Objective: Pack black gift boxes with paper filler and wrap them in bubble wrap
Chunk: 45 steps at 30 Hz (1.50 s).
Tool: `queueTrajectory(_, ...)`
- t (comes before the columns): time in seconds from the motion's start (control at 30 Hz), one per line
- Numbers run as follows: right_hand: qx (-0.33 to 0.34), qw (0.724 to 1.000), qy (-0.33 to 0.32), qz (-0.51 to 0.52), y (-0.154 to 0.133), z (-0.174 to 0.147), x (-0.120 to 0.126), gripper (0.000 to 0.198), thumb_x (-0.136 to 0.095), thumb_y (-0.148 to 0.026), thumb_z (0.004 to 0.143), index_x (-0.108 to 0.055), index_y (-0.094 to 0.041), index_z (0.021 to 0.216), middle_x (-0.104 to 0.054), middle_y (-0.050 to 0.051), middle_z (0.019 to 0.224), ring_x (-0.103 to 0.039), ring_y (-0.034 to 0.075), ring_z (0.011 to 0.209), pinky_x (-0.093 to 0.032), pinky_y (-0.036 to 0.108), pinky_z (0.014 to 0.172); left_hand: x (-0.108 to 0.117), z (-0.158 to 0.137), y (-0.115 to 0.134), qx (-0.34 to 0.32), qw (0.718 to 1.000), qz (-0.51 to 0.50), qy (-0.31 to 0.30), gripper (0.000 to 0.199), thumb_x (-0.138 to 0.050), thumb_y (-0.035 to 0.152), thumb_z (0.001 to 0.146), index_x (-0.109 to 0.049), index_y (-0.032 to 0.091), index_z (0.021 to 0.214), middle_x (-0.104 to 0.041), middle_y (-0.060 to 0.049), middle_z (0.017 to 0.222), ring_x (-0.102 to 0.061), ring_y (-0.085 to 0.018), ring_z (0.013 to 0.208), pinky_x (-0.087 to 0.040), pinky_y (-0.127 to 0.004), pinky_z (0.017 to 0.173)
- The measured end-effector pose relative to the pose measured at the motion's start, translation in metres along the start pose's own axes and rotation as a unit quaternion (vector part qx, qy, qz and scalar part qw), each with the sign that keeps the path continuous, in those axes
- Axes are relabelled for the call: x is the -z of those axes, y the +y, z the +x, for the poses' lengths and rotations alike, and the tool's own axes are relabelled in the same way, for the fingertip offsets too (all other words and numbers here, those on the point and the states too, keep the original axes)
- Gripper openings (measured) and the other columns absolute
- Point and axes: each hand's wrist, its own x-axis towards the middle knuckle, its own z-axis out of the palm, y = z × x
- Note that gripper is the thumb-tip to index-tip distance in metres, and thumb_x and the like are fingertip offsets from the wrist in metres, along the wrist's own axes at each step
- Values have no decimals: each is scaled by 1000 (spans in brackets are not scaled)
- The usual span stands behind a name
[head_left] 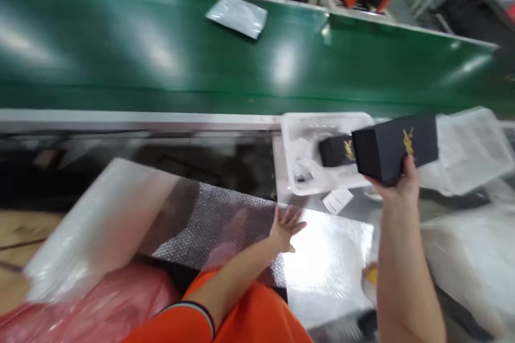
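My right hand (398, 185) grips a long black box (396, 144) with a gold logo on its side, raised over the white basket area. With fingers spread, my left hand (285, 229) rests on or just over a sheet of bubble wrap (225, 214); contact is hard to judge. The sheet runs from a bubble wrap roll (100, 225) at the left onto the work surface. Partly behind the held box, a second black box (337, 150) with a gold logo lies in a white plastic basket (286, 144). A white label (337, 200) lies below that basket.
A green conveyor belt (181, 64) crosses the far side, carrying a silvery-white plastic packet (238, 15). Another white basket (478, 144) stands at the right, above white plastic bags (470, 262). Pink plastic (132, 300) lies at lower left. A yellow-centred tape roll (370, 277) sits near my right forearm.
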Motion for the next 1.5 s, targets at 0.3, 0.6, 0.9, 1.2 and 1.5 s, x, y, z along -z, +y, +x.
queueTrajectory(0.3, -271, 954, 130, 18, 15, -239, 163, 43, -82, -52, 56, -71, -20, 83, -72, 6, 72, -71, 31, 81, -58, 48, 75, 10, -20, 14, 11, 998, 54, -16, 106, -71, 53, 73, -12, 29, 157, 6, -6, 166, 16, -42, 150, 17, -77, 106)
queueTrajectory(0.6, -407, 903, 1, 134, 79, -311, 107, 52, -85, -43, 58, -67, -17, 100, -74, 5, 81, -70, 22, 72, -52, 29, 64, 36, -29, 11, 16, 992, 121, 4, 94, -63, 15, 69, -23, 7, 153, 3, -18, 166, -14, -30, 152, -17, -58, 118)
queueTrajectory(0.9, -395, 906, -64, 137, 89, -307, 84, 56, -85, -41, 61, -66, -18, 109, -75, 6, 97, -71, 20, 80, -54, 30, 72, 42, -41, 5, 17, 991, 131, 37, 77, -66, 19, 72, -44, 14, 145, -43, -18, 151, -35, -36, 138, -22, -55, 114)
queueTrajectory(1.2, -346, 931, -99, -60, 100, -303, 79, 63, -73, -61, 65, -67, -17, 110, -74, 10, 101, -70, 28, 88, -56, 39, 79, 42, -41, -3, 3, 996, 54, 74, 99, -72, 10, 72, -18, 18, 155, -50, -16, 147, -39, -32, 136, -16, -55, 116)
queueTrajectory(1.5, -305, 902, -22, -304, 126, -314, 84, 52, -65, -51, 72, -67, -13, 107, -66, 15, 112, -61, 31, 108, -45, 44, 99, 44, -46, 11, 77, 984, -119, 108, 50, -56, 10, 84, -52, 17, 133, -58, -14, 139, -45, -30, 134, -22, -54, 116)
